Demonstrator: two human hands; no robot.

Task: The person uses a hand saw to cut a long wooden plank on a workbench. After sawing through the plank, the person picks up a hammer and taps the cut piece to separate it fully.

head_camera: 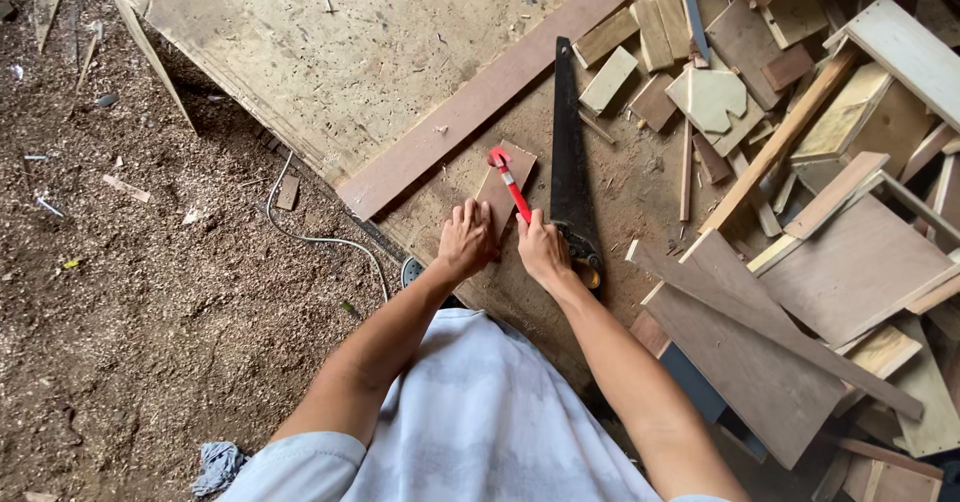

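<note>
My left hand (466, 238) presses flat on the near end of a small brown wood piece (505, 180) lying on a large plywood board (350, 52). My right hand (541, 249) grips the near end of a red-handled tool (511, 184). Its red shaft runs up across the wood piece to a head at the far end. A black hand saw (568, 152) lies just right of my right hand, blade pointing away, handle by my wrist.
A long brown plank (470, 102) lies diagonally beyond the wood piece. Many wood offcuts (800, 262) are heaped at the right. Sawdust covers the ground (130, 292) at the left, where a white cable (310, 237) curls.
</note>
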